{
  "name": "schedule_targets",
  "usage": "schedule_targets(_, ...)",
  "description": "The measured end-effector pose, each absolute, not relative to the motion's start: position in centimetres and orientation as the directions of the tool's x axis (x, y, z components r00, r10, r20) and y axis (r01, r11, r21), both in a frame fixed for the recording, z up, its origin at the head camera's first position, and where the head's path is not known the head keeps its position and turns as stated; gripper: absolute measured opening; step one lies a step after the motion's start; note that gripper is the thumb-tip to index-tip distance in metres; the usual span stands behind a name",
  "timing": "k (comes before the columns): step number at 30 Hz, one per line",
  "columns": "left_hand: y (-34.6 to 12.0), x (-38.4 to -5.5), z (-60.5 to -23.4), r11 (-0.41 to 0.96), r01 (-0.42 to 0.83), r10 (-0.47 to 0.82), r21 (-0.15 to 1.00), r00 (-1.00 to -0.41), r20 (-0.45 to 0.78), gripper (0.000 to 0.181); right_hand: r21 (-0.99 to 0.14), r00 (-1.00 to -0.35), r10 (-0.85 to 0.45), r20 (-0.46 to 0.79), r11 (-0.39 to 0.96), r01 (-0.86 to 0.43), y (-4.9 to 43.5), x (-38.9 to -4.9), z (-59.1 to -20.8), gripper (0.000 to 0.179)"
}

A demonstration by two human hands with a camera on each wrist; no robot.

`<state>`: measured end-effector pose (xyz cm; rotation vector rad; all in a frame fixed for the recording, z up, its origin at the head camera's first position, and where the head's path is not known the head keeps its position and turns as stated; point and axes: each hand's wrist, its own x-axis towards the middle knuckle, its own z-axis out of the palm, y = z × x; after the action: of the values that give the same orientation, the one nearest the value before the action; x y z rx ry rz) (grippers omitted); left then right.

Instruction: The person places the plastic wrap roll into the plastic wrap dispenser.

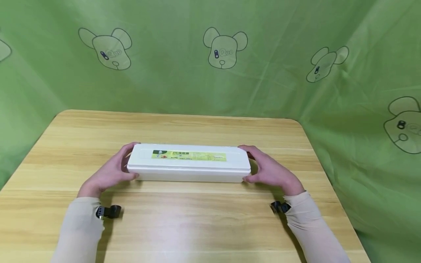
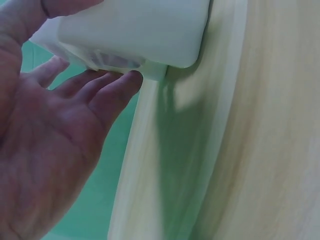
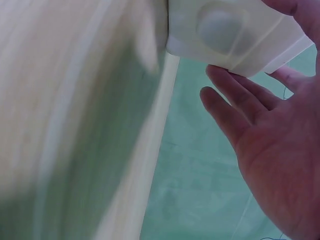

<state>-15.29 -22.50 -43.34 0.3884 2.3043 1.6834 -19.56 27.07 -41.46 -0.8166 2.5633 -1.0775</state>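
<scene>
A long white cling film box (image 1: 187,175) with a green and yellow label (image 1: 189,156) lies across the middle of the table in the head view. At its left end my left hand (image 1: 113,171) grips it, thumb at the front side and fingers behind. My right hand (image 1: 271,171) holds the opposite end in the same way. In the left wrist view, fingertips (image 2: 132,80) meet the back side of the box. From the right wrist, the end face of the box (image 3: 215,30) shows a round recess, with fingers (image 3: 235,92) along its far side.
The wooden table (image 1: 197,219) has rounded far corners. A green curtain (image 1: 171,87) printed with bear heads hangs behind it and along the right side. Black wrist camera mounts (image 1: 110,212) stick inward from both sleeves.
</scene>
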Motion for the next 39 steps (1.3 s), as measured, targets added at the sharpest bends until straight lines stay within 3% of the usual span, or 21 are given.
schedule_targets(21,-22.59,-15.25,-43.04,0.304,0.079,0.343,0.949,-0.939,-0.031,0.101,-0.626,-0.806,-0.591,-0.001,0.629,-0.46,26.63,-19.72,-40.64,0.095)
schedule_targets(31,-22.71,-15.46,-43.39,0.312,0.069,0.34,0.948,-0.939,-0.044,0.1,-0.737,-0.811,-0.584,-0.042,0.566,-0.37,26.83,-19.97,-41.11,0.099)
schedule_targets(39,-22.54,-15.41,-43.5,0.3,0.057,0.339,0.952,-0.939,-0.051,0.102,-0.758,-0.806,-0.589,-0.052,0.549,-0.352,27.16,-20.03,-41.36,0.098)
